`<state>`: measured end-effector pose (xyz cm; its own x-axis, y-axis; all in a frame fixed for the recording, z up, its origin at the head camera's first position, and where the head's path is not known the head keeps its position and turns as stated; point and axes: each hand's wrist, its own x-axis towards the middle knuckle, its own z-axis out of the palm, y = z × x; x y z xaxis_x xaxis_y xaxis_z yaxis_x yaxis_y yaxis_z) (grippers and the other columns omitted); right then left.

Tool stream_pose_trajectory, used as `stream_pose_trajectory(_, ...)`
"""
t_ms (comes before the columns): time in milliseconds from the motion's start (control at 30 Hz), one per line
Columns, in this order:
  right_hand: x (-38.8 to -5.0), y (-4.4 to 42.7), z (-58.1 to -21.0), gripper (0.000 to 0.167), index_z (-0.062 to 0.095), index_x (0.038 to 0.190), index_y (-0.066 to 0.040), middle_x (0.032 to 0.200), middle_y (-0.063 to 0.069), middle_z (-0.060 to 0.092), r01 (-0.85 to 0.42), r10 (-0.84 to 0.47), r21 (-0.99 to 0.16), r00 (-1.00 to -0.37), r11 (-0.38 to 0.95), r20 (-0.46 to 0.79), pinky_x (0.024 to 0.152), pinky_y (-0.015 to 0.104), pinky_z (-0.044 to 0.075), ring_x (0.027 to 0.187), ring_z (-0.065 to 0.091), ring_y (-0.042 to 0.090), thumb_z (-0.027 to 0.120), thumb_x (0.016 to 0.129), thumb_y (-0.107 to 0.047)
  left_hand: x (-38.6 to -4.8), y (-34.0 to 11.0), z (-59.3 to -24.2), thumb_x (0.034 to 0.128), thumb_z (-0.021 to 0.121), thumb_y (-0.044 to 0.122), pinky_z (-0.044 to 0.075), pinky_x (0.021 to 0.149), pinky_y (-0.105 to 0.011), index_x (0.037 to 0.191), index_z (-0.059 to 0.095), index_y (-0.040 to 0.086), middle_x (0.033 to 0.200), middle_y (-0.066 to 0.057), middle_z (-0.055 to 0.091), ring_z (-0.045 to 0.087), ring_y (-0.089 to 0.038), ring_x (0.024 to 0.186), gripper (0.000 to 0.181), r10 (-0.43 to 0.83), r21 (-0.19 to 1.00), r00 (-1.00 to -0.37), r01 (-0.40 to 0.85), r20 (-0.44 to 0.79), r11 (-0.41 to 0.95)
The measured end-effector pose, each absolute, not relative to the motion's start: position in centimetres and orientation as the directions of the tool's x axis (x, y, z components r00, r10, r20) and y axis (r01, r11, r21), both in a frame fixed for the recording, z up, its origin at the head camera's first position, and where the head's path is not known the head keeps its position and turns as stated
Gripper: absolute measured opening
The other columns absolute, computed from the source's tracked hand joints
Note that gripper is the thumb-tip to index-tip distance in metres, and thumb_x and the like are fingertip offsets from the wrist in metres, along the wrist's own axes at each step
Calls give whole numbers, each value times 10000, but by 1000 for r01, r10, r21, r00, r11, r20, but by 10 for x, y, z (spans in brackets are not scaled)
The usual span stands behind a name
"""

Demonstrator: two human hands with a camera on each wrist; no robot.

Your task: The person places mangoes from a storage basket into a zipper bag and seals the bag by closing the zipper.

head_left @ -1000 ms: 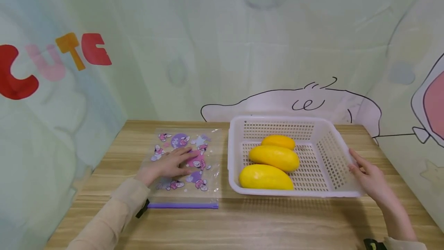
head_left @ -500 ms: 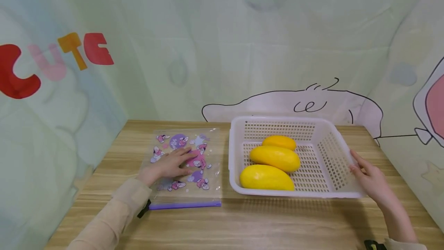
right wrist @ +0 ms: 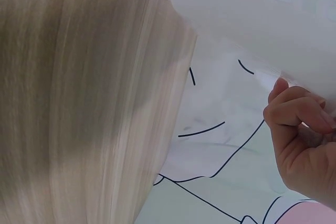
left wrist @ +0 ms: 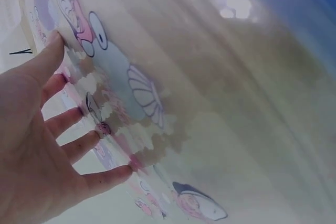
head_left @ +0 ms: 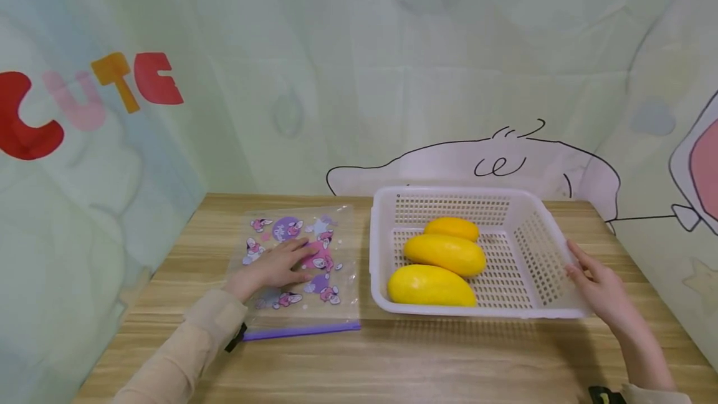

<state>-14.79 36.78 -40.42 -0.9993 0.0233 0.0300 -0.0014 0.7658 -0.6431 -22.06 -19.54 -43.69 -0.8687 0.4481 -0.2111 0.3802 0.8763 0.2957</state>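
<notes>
A clear zip bag (head_left: 331, 267) with pink and purple cartoon prints and a purple slider strip lies flat on the table's left half. My left hand (head_left: 275, 267) rests on it with fingers spread, and the left wrist view shows the fingertips touching the printed plastic. To the right stands a white perforated plastic basket (head_left: 499, 312) holding three smooth yellow oblong fruits (head_left: 443, 254), which look like mangoes. At the basket's right end, my right hand (head_left: 603, 292) holds the rim. Its fingers are curled against the basket's side in the right wrist view.
The wood-grain table (head_left: 426, 360) backs onto a printed cloth (head_left: 359, 80) with cartoon drawings, which also hangs at both sides. A narrow strip of table separates the bag from the basket.
The bag has turned slightly counterclockwise under my left hand; its purple strip now slants up toward the right. The basket and my right hand stay nearly in place.
</notes>
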Motion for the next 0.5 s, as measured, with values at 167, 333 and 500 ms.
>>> stream_pose_trajectory(167,-148,368,-405,546,210,1503,-16,1199,350,475,7,27,-643,-999,766,22,570,197,479,755,493,-60,377,1036,-243,-219,-192,-437,927,595,389,256,1091,-704,1461,391,92,1557,-227,257,246,-493,1411,644,436,285,-874,372,-212,883)
stream_pose_trajectory(333,-148,367,-405,544,215,1500,-14,1189,347,480,9,34,-639,-999,769,27,570,194,472,743,484,-75,380,1035,-244,-217,-190,-437,930,589,387,283,1073,-708,1461,390,91,1557,-237,249,244,-515,1402,640,426,277,-879,364,-212,889)
stream_pose_trajectory(500,-148,367,-405,541,213,1501,-16,1179,349,486,8,34,-639,-999,769,28,564,197,469,729,486,-51,377,1036,-240,-215,-188,-435,932,590,379,324,1041,-712,1450,401,69,1539,-261,270,268,-537,1378,633,426,262,-881,369,-206,891)
